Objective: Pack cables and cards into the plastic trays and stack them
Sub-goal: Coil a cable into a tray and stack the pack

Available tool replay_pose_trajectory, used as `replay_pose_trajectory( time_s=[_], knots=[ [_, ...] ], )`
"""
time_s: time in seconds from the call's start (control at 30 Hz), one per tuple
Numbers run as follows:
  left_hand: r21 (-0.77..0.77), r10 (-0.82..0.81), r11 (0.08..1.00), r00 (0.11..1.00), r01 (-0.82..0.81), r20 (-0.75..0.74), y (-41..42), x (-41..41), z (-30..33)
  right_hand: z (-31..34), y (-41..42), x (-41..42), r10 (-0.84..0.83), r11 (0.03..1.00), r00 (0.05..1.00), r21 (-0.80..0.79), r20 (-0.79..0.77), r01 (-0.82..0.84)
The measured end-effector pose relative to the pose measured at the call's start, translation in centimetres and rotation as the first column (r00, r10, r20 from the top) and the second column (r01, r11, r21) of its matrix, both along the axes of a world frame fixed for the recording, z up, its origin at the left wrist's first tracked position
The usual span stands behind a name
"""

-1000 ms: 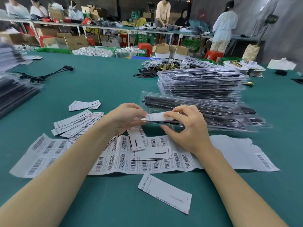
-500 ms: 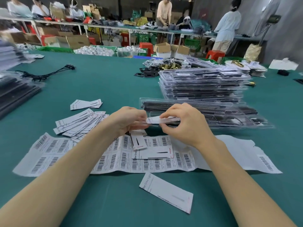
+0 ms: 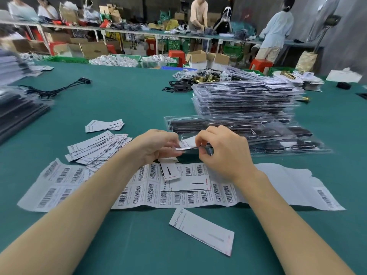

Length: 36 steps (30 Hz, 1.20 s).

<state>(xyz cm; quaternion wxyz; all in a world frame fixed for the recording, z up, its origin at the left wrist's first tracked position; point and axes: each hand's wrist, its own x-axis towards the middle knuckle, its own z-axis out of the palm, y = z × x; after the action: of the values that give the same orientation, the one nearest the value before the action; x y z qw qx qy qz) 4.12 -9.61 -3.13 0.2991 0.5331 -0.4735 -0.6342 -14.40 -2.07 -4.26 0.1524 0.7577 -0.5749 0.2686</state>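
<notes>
Green worktable in a busy packing room: left hand and right hand pinch one card at mid-table, apparently readying it for the open tray before the stack.

- Setting: packing workshop / small factory floor.
- Large green-covered work table carrying a stack of filled clear plastic trays and sheets of barcode labels.
- Rear benches: cardboard boxes, green crates, red stools.
- Several workers standing at the benches.
</notes>
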Motion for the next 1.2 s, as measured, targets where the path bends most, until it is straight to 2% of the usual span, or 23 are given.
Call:
replay_pose_trajectory(
  time_s=[0.17, 0.37, 0.6, 0.73, 0.83, 0.93, 1.03, 1.2],
  knots=[
    [-0.026, 0.01, 1.0, 0.999, -0.009, 0.042, -0.3, 0.1, -0.2, -0.5, -0.1, -0.9, 0.196, 0.978, 0.976, 0.06, 0.09, -0.202],
    [-0.112, 0.03, 0.994, 0.996, -0.02, 0.087, -0.3, 0.1, -0.2, -0.9, -0.1, -0.9, 0.248, 0.966, 0.955, 0.039, 0.166, -0.257],
    [-0.178, 0.076, 0.982, 0.991, -0.056, 0.109, -0.6, 0.3, -0.3, -1.2, -0.2, -0.8, 0.211, 0.977, 0.97, 0.007, 0.12, -0.213],
    [-0.214, 0.005, 0.977, 0.992, 0.023, 0.13, -0.7, 0.8, 0.3, -1.0, -0.4, -2.5, 0.086, 0.996, 0.988, -0.011, 0.13, -0.085],
    [-0.236, -0.019, 0.971, 0.994, 0.044, 0.109, -0.9, 1.4, 1.0, -1.0, -0.4, -3.7, 0.019, 1.0, 0.981, 0.013, 0.194, -0.022],
    [-0.202, -0.024, 0.979, 0.995, 0.043, 0.096, -0.9, 1.7, 1.1, -1.3, -0.3, -4.0, 0.025, 0.999, 0.961, 0.039, 0.275, -0.037],
    [-0.192, 0.018, 0.981, 0.996, 0.0, 0.093, -1.1, 1.9, 0.7, -1.6, -0.2, -3.6, 0.063, 0.996, 0.957, 0.039, 0.282, -0.077],
    [-0.322, 0.153, 0.944, 0.965, -0.078, 0.215, -1.6, 2.2, -0.3, -1.4, 0.0, -2.8, 0.131, 0.991, 0.968, -0.02, 0.213, -0.129]
  ],
)
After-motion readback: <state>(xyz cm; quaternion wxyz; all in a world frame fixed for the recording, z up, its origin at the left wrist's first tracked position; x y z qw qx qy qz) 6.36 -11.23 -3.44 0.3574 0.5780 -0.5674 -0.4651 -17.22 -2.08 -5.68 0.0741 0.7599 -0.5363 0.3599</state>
